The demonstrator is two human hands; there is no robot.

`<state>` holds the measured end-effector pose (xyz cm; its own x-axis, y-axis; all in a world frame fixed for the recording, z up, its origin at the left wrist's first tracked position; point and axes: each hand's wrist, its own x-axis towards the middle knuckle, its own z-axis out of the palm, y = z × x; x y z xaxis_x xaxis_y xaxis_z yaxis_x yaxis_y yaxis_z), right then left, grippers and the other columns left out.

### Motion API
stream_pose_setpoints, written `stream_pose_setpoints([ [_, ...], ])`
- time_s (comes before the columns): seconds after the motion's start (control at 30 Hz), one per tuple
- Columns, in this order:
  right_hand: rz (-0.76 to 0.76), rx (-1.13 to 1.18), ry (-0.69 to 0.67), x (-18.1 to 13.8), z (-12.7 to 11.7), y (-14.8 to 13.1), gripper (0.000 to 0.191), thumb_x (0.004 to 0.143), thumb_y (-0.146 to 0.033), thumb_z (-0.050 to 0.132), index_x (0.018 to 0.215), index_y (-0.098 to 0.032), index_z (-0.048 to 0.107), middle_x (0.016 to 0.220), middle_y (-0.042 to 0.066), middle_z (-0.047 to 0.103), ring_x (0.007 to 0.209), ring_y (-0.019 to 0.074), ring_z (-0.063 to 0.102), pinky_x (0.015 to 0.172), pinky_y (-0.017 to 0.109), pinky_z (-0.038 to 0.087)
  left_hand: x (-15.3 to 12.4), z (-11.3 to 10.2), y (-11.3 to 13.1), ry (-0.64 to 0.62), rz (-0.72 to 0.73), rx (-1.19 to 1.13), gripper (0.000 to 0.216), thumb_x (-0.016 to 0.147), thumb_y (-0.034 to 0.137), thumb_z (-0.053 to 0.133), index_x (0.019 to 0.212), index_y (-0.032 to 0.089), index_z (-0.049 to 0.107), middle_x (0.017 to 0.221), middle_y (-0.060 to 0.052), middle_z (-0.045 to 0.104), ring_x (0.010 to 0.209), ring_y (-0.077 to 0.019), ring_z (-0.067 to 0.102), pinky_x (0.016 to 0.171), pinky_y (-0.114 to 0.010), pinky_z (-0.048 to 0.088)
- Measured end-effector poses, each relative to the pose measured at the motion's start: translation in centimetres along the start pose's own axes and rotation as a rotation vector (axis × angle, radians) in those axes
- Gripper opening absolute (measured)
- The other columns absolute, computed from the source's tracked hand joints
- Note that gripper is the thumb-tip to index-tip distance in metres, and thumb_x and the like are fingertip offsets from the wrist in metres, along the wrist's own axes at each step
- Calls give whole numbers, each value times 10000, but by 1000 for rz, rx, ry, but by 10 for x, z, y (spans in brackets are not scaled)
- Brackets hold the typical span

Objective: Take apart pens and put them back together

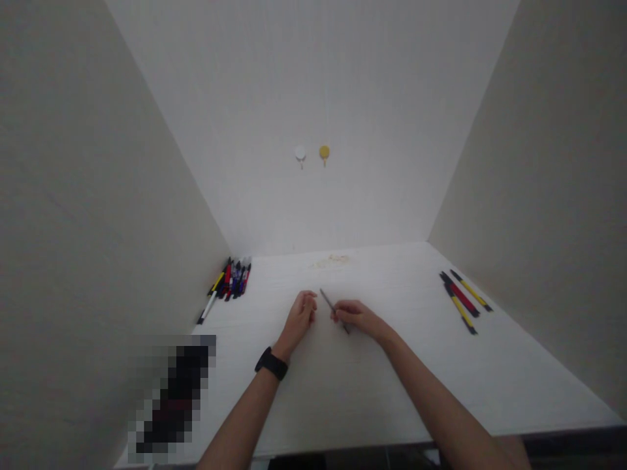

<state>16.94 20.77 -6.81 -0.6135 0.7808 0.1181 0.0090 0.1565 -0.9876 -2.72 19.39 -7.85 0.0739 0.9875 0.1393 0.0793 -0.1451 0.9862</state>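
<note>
My right hand (353, 314) pinches a slim dark grey pen (328, 300) near its middle. The pen slants, its upper end pointing up and left, and its lower end shows beneath the hand. To the left of it, my left hand (302, 309) hovers over or rests on the table, fingers loosely bent and apart, nothing visible in them. A small gap separates its fingertips from the pen. A black watch (271, 363) is on the left wrist.
A pile of mixed pens (235, 279) lies at the back left, a white pen (208, 307) beside it. Several yellow and red pens (460, 292) lie at the right. A blurred dark object (176, 395) is front left. Walls enclose the white table (392, 274); two hooks (324, 152) hang behind.
</note>
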Motion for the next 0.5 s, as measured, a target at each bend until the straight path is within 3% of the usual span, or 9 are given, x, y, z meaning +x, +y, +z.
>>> stream_pose_setpoints([
  [0.1,36,43,255,1,-2,-1,352,732,-489,652,731,-137,642,785,45,654,727,137,565,685,253,409,0,-1,0,68,-6,84,368,893,542,399,895,183,484,584,69,382,465,-76,348,446,-202,277],
  [0.23,145,23,549,-6,-26,-11,386,590,-438,738,804,-120,690,700,46,671,637,144,578,619,260,422,-1,-1,2,108,-1,167,325,900,489,387,793,191,458,574,66,366,491,-90,362,490,-220,311],
  [0.37,238,-407,643,-36,-73,-32,341,627,-413,700,790,-114,718,661,60,682,604,159,592,576,258,406,-1,0,1,87,24,236,324,904,466,362,783,189,479,577,52,390,525,-109,387,525,-238,323],
  [0.5,517,-1049,763,-75,-111,-46,221,743,-335,621,746,-134,714,775,103,717,755,212,643,658,285,420,-1,0,2,62,48,277,327,900,454,357,779,186,501,588,34,428,573,-131,427,555,-250,338],
])
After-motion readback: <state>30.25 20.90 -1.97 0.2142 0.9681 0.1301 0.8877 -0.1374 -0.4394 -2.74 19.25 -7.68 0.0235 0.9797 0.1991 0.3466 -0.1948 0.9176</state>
